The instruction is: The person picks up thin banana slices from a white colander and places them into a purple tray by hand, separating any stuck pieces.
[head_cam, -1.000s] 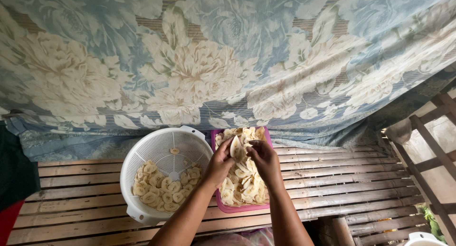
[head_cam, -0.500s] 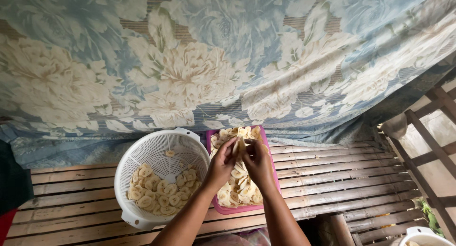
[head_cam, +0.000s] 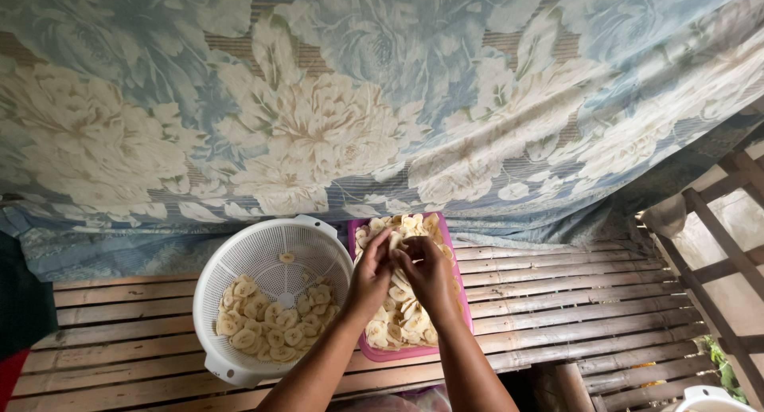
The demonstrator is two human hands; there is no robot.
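Peeling apart, a pale banana slice [head_cam: 395, 241] is being pinched between left hand [head_cam: 371, 278] and right hand [head_cam: 430, 275] over the pink tray [head_cam: 461, 300]; gentle pulling is being advised beside the white colander [head_cam: 239, 257].

Soft, even daylight fills the scene, with no hard glare. The blue and cream floral cloth [head_cam: 382, 101] hanging behind is lit flatly and reads sharp across its printed flowers. The white perforated plastic colander [head_cam: 239, 257] is the brightest thing and keeps its detail without blowing out. Faint shadows lie in the gaps of the slatted bamboo desk [head_cam: 597, 300]. The lower left corner falls dark. Straight slats bow slightly toward the frame edges, a wide-lens bend. The bare forearms at the bottom edge look a little soft.
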